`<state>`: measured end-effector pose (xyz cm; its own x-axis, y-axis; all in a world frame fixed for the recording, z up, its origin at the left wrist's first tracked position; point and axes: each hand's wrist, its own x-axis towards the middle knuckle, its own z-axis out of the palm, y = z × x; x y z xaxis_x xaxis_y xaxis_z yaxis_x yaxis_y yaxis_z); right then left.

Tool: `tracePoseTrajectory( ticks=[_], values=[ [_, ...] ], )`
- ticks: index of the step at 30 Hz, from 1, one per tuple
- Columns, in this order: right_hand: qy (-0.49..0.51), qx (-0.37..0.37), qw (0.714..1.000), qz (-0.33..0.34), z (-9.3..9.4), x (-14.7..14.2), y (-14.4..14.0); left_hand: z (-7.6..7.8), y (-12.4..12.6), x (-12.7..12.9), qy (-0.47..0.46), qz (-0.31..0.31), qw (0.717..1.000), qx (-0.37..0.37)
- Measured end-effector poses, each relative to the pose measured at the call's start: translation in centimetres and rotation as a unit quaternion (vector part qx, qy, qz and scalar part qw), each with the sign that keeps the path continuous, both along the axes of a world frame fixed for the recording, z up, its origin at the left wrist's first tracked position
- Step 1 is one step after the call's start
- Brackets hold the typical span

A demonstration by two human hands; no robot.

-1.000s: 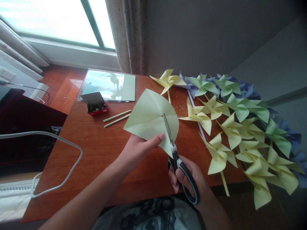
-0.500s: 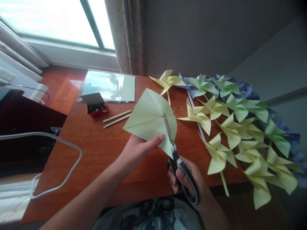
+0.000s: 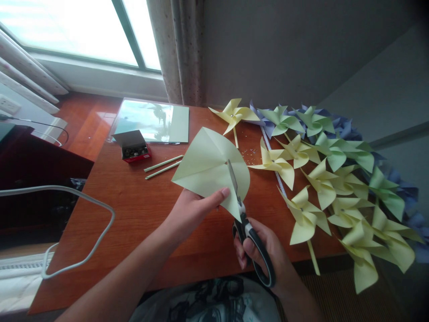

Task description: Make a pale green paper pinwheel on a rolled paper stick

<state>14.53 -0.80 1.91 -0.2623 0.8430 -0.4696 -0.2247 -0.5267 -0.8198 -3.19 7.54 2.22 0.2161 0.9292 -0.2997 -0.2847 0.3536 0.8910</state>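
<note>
My left hand (image 3: 197, 208) grips the lower edge of a pale yellow-green paper sheet (image 3: 208, 161), thumb on top and fingers hidden beneath. Creases run across the sheet toward a small hole near its middle. My right hand (image 3: 264, 250) has its fingers through the black-and-white handles of a pair of scissors (image 3: 246, 219). The scissors' blades lie along a cut in the paper, with the tip close to the hole. A corner of the sheet hangs over the scissors' pivot.
Finished paper pinwheels (image 3: 306, 214) in yellow, green and purple crowd the right side of the wooden table (image 3: 134, 241). A small red box (image 3: 136, 154) of metal bits, two paper sticks (image 3: 163, 170) and a plastic-wrapped paper pack (image 3: 181, 123) lie left. A white cable (image 3: 109, 223) crosses the left edge.
The scissors' handles have drawn slightly closer together. The paper has tilted a little, its top edge dipping and its right edge bulging outward. My left hand has hardly moved.
</note>
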Motion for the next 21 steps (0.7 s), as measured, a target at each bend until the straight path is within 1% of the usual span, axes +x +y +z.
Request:
tracePoseTrajectory(
  ticks=[3,9,15,18,21],
  values=[
    [0.003,-0.008,1.0,0.013,-0.1,0.2,-0.1,0.0,0.1,-0.2,-0.02,0.019,1.0,-0.005],
    [-0.001,-0.029,0.999,0.045,-1.0,0.8,-0.9,0.3,0.6,-0.7,-0.028,0.085,0.996,-0.005],
    [-0.021,-0.036,0.997,0.063,-1.7,2.2,-1.9,0.4,0.9,-0.9,-0.054,0.128,0.99,-0.018],
    [-0.055,-0.032,0.995,0.081,-1.6,3.3,-2.0,0.6,1.1,-0.9,-0.077,0.14,0.987,-0.027],
    [-0.088,-0.004,0.992,0.089,-1.0,4.6,-1.9,0.7,1.2,-0.9,-0.115,0.137,0.984,-0.024]
  ],
)
